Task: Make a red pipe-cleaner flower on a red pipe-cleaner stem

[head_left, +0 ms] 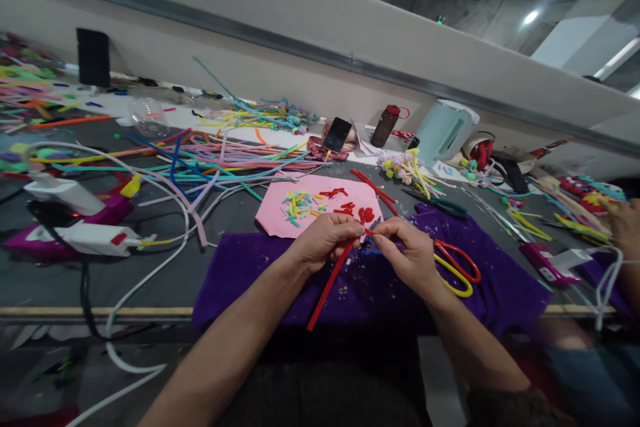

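Note:
My left hand point(325, 240) and my right hand point(407, 253) meet over a purple cloth point(250, 273), both pinching the top end of a red pipe cleaner point(327, 287). Its long stem slants down to the left toward the table's front edge. Just behind my fingers lies a pink sheet point(280, 213) carrying small red bent pieces point(350, 207) and short multicoloured snippets point(300, 203). Red and yellow handled scissors point(457, 267) lie on the cloth right of my right hand.
A tangle of coloured pipe cleaners point(220, 160) covers the left middle. Glue guns point(85, 227) with white cables sit far left. A phone point(336, 135), a brown bottle point(386, 125) and a pale kettle point(445, 130) stand at the back. Another person's hand point(625, 227) shows far right.

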Demonstrator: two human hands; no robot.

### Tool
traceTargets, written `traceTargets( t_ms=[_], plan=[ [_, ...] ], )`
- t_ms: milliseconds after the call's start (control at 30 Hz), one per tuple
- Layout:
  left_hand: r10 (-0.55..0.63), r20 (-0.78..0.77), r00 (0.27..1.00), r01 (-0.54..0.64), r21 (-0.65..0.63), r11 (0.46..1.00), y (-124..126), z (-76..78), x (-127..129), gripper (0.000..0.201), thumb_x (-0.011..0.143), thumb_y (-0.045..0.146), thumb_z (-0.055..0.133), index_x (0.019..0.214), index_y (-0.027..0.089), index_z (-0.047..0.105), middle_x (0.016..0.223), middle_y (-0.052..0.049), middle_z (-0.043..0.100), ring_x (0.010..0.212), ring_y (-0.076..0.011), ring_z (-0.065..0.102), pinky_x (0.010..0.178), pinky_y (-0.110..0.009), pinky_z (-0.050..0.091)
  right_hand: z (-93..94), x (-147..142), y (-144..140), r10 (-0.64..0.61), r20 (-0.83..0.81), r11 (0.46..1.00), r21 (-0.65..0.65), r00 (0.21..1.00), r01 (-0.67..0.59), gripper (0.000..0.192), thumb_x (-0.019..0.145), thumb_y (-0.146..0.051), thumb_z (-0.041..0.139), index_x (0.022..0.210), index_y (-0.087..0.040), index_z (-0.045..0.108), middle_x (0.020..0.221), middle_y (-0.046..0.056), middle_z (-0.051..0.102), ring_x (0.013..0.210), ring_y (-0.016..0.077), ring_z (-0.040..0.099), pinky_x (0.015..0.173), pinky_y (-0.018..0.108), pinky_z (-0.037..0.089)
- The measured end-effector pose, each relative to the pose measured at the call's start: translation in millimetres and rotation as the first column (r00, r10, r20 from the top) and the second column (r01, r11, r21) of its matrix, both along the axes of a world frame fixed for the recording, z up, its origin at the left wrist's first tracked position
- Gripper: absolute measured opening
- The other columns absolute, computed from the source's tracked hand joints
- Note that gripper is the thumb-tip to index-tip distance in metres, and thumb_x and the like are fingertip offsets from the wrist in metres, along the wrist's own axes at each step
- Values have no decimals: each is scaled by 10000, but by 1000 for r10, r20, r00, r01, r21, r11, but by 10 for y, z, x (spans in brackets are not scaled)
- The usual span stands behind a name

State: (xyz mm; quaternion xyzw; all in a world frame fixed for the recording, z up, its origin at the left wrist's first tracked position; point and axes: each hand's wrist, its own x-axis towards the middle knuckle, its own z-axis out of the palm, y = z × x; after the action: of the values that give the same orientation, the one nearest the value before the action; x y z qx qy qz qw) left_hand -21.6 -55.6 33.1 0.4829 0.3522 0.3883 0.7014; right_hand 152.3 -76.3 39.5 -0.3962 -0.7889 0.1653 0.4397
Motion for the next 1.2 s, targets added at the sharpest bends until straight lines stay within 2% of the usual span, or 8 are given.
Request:
traceTargets(
  t_ms=[467,567,667,767,867,1033,1200],
  plan=[
    [12,-24,1000,-12,1,1000,6,8,6,239,669,345,598,579,132,535,463,23,513,288,-12,296,302,-157,163,-46,-27,21,-9,-3,1000,4,1000,9,81,805,-186,501,777,-177,577,667,8,560,599,116,514,578,245,401],
    [19,-64,998,-17,32,999,-8,13,6,248,668,365,599,591,133,557,473,21,519,294,-16,297,311,-168,155,-2,54,18,22,48,999,43,999,-24,70,807,-169,497,776,-182,559,687,9,560,619,118,518,590,246,404],
    [74,-167,983,-54,120,991,-28,17,20,249,655,362,610,565,134,570,466,19,518,324,-25,307,339,-179,168,121,209,38,49,131,994,95,990,-62,68,814,-161,497,778,-190,548,733,17,579,680,128,541,639,257,417],
    [129,-256,958,-77,203,976,-45,20,42,243,635,331,617,500,135,571,425,24,479,364,-40,323,376,-191,200,280,367,96,89,248,990,84,965,-113,83,833,-177,485,798,-194,559,818,36,600,777,143,558,720,279,429],
    [126,-302,945,-55,232,971,-51,20,58,208,623,295,606,488,138,591,429,26,469,397,-55,354,402,-198,229,383,453,182,152,350,984,35,925,-175,102,846,-207,475,813,-196,571,866,48,605,845,155,555,768,297,431],
    [97,-395,913,8,257,966,-48,11,72,188,630,295,589,554,131,641,480,17,506,442,-67,383,432,-203,255,388,439,303,288,410,952,-27,865,-305,137,856,-223,458,806,-194,583,914,57,587,872,151,545,790,304,437],
    [53,-421,905,47,223,974,-49,4,76,195,624,306,587,586,122,639,501,18,513,464,-73,397,453,-208,270,402,391,349,382,422,918,-73,822,-389,111,842,-203,488,799,-172,587,970,77,553,915,156,522,808,316,435]
  ],
)
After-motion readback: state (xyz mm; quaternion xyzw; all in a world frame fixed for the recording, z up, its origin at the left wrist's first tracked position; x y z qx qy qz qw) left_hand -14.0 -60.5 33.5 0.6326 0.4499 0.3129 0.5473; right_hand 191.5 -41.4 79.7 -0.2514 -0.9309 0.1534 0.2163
